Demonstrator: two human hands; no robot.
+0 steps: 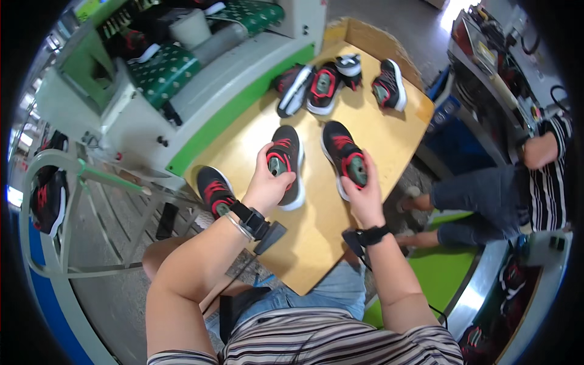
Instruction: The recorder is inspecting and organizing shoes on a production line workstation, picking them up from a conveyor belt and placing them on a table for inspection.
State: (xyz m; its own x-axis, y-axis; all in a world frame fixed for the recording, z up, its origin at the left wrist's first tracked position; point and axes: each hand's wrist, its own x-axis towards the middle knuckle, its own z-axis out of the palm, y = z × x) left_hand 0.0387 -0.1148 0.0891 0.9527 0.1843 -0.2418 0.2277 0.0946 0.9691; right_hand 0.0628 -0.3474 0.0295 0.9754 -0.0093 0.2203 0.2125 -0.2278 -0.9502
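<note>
My left hand (267, 182) is closed around the heel end of a dark sneaker (284, 136) with red laces and a white sole. A matching sneaker (336, 134) is gripped at its heel by my right hand (367, 198). Both toes point away from me, and a greenish insert, perhaps a shoe last, shows in each opening. The two shoes are side by side over the wooden table (316, 237); whether they touch it I cannot tell. Beside my left wrist lies another dark sneaker (211, 182) with red laces, partly hidden by my arm.
Several similar shoes (323, 88) are at the table's far end, before a cardboard sheet (371, 38). A machine with a green patterned conveyor belt (161, 76) borders the far left. Shoes hang on a metal rack (73, 207) at left. A person (486, 194) is at right.
</note>
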